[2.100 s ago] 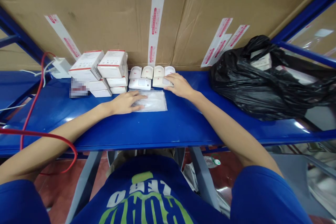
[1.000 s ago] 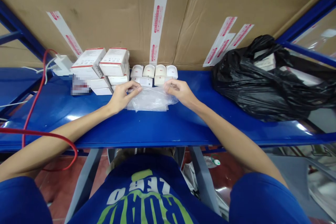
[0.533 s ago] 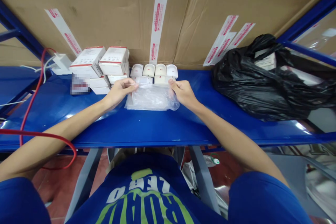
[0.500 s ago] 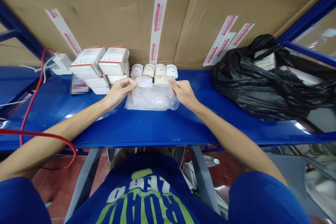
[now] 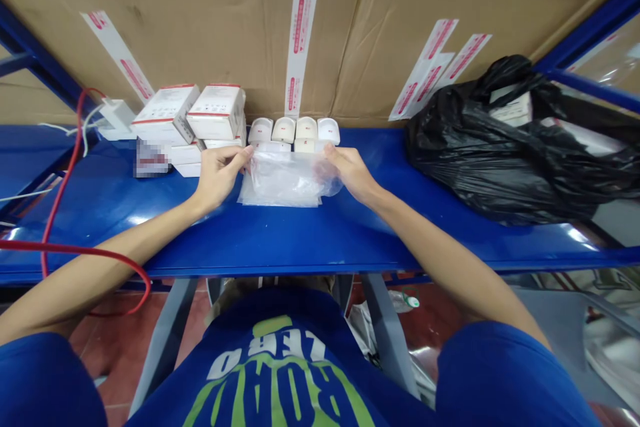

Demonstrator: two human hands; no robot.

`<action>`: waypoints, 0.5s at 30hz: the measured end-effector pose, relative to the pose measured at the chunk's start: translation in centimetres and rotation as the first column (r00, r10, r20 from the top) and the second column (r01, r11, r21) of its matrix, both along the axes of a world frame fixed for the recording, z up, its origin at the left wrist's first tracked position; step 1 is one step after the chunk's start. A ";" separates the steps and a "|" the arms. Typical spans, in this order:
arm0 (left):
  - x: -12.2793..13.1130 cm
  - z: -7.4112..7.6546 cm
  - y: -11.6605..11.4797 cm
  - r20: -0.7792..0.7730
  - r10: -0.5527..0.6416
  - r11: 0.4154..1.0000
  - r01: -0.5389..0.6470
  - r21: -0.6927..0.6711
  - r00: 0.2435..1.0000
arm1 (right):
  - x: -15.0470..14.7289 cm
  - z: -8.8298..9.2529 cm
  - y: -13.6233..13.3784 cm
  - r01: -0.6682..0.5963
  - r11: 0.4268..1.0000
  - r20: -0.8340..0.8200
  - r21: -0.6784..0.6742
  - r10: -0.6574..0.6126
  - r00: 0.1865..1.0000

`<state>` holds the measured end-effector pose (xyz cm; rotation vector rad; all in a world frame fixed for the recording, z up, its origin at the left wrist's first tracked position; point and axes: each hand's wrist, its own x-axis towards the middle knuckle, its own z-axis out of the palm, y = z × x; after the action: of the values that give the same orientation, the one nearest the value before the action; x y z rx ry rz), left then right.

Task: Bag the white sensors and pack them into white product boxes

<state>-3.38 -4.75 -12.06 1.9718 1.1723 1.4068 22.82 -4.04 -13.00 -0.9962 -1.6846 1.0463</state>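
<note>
A clear plastic bag is stretched between my two hands, low over the blue shelf. My left hand pinches its upper left corner. At the upper right corner, my right hand grips the film between thumb and fingers. Beneath it, the edges of more clear plastic bags show on the shelf. Just behind stand two rows of small white and cream plastic devices with red marks; the bag and my hands partly cover the front row.
Stacked white boxes with red edges stand left of the devices, near a white adapter. A red cable loops over my left forearm. On the right lies a black plastic bag with boxes inside. Cardboard backs the blue shelf.
The held bag has risen slightly and shifted off the bags beneath, whose lower edges show more. My left hand has turned more upright. The view has tilted a little.
</note>
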 end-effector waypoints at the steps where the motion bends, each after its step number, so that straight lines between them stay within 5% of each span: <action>1: 0.1 -0.1 0.0 0.009 0.002 1.000 -0.002 0.002 1.000 | -0.1 0.0 -0.1 -0.039 0.999 -0.024 -0.028 0.039 0.999; 9: 0.5 -0.8 -0.1 0.034 0.071 0.995 -0.069 -0.069 0.997 | 0.3 -0.1 -0.1 -0.075 0.997 0.150 0.030 0.070 0.986; 12: 0.6 -0.9 0.3 0.192 -0.018 0.985 0.050 -0.163 0.981 | 0.3 -0.2 -0.1 -0.052 0.998 0.168 0.038 0.045 0.985; 15: 0.8 -0.8 0.3 0.231 -0.152 0.907 0.229 -0.353 0.961 | -0.1 -0.3 -0.2 0.000 0.997 0.149 0.078 -0.012 0.989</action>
<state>-2.58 -4.49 -12.88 1.5898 1.0351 1.1465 22.72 -4.28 -13.26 -1.0502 -1.8285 0.9143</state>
